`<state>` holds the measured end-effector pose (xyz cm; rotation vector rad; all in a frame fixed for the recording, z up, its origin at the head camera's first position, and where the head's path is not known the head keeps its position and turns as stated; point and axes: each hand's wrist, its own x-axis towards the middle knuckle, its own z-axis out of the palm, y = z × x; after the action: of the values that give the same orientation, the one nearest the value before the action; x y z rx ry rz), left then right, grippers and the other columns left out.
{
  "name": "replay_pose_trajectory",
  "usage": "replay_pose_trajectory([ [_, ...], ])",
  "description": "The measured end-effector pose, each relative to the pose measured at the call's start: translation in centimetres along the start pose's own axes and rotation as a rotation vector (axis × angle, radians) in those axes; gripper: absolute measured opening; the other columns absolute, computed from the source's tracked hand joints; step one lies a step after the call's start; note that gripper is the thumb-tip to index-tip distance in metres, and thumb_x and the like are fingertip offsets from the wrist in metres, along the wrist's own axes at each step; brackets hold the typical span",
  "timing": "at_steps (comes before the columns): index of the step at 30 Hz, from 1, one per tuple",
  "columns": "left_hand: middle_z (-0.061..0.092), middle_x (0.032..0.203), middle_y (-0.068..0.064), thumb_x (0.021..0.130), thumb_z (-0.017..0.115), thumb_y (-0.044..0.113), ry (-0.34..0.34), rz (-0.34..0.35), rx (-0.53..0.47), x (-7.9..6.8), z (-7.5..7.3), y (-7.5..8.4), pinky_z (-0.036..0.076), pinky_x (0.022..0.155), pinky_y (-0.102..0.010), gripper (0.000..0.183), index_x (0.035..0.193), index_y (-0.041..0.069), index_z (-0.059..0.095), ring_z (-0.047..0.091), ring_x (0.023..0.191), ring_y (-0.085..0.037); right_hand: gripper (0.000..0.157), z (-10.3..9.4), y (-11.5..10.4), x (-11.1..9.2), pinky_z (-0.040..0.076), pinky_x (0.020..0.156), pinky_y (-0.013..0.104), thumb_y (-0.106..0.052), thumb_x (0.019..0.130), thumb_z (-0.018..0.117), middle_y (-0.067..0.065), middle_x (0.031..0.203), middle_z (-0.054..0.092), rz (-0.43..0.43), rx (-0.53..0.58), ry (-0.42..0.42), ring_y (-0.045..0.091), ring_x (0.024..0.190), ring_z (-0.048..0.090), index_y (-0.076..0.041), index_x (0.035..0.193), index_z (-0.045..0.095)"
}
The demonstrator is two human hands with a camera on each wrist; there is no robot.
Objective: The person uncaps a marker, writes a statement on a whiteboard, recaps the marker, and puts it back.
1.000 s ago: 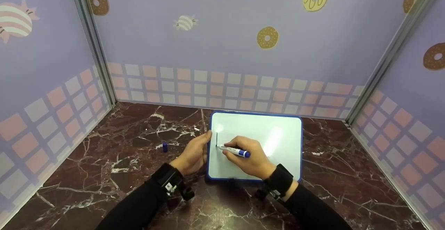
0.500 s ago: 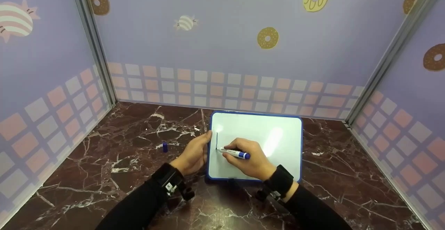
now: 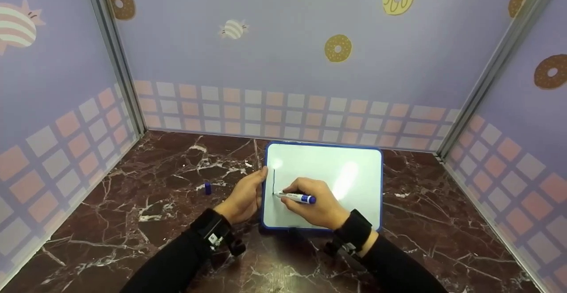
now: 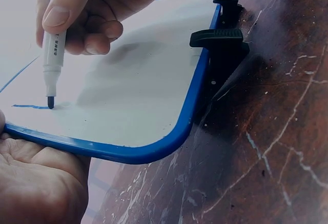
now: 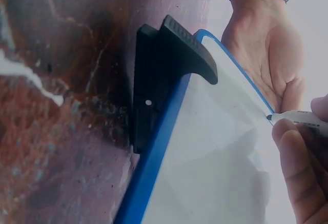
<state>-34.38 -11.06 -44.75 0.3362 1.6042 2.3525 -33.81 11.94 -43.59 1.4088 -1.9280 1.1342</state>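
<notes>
A whiteboard (image 3: 328, 164) with a blue rim leans back on black clip feet (image 4: 220, 39) on the marbled table. My left hand (image 3: 243, 197) grips its left edge, thumb at the front rim and fingers behind. Between thumb and fingers, my right hand (image 3: 316, 202) pinches a white marker (image 3: 296, 197) with a blue end. The marker's dark tip (image 4: 50, 102) touches the board's left part, at the lower end of a thin blue line (image 3: 273, 180). In the right wrist view, the left palm (image 5: 269, 44) shows beyond the board's edge.
A blue marker cap (image 3: 207, 189) stands on the dark red marbled table (image 3: 155, 235), left of the left hand. Behind the board rises a lilac wall (image 3: 199, 53) with sweet and doughnut pictures. Side walls bound the table left and right.
The marker tip has moved down the board a little, and the blue line has grown longer. My left hand keeps its grip on the board's edge. The head view has shifted slightly.
</notes>
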Motion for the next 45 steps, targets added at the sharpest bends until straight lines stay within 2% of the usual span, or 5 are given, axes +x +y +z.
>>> replay_pose_trajectory([
  [6, 0.078, 0.126, -0.011, 0.123, 0.039, 0.040, -0.003, 0.002, -0.001, 0.00, 0.00, 0.02, 0.067, 0.097, -0.045, 0.059, 0.159, -0.006, 0.044, 0.077, 0.112, -0.025, 0.016, -0.12, -0.09, -0.04, 0.066, 0.078, 0.028, 0.005, 0.092, 0.087, 0.005, 0.095, 0.079, 0.021, 0.024, -0.024, 0.021, 0.085, 0.079, -0.005, 0.102, 0.078],
  [18, 0.076, 0.132, -0.013, 0.123, 0.037, 0.041, -0.010, -0.002, 0.016, 0.02, -0.02, 0.03, 0.065, 0.100, -0.046, 0.061, 0.164, -0.005, 0.039, 0.075, 0.116, -0.027, 0.012, -0.16, -0.41, 0.05, 0.066, 0.077, 0.028, 0.002, 0.095, 0.086, 0.004, 0.095, 0.080, 0.048, 0.046, -0.047, 0.019, 0.084, 0.079, -0.005, 0.101, 0.078],
  [28, 0.076, 0.132, -0.014, 0.123, 0.039, 0.041, -0.004, -0.006, 0.005, -0.01, -0.02, 0.04, 0.066, 0.099, -0.045, 0.062, 0.164, -0.006, 0.038, 0.076, 0.115, -0.027, 0.016, -0.12, -0.34, 0.04, 0.067, 0.078, 0.028, 0.005, 0.093, 0.087, 0.006, 0.095, 0.080, 0.034, 0.064, -0.049, 0.022, 0.085, 0.080, -0.005, 0.102, 0.078],
  [36, 0.074, 0.136, -0.016, 0.123, 0.037, 0.042, -0.014, -0.007, 0.009, -0.06, -0.17, -0.01, 0.065, 0.101, -0.046, 0.062, 0.164, -0.005, 0.038, 0.075, 0.119, -0.027, 0.024, -0.18, -0.12, 0.24, 0.063, 0.069, 0.027, 0.010, 0.087, 0.089, 0.008, 0.095, 0.079, 0.005, 0.018, 0.039, 0.022, 0.078, 0.075, -0.004, 0.103, 0.078],
  [45, 0.076, 0.128, -0.011, 0.124, 0.036, 0.040, -0.027, 0.010, 0.003, -0.13, -0.04, 0.04, 0.066, 0.098, -0.048, 0.059, 0.160, -0.006, 0.042, 0.076, 0.115, -0.026, 0.018, -0.10, 0.06, 0.27, 0.059, 0.062, 0.023, 0.007, 0.092, 0.086, 0.011, 0.098, 0.081, 0.057, -0.026, 0.100, 0.018, 0.073, 0.071, -0.004, 0.103, 0.078],
])
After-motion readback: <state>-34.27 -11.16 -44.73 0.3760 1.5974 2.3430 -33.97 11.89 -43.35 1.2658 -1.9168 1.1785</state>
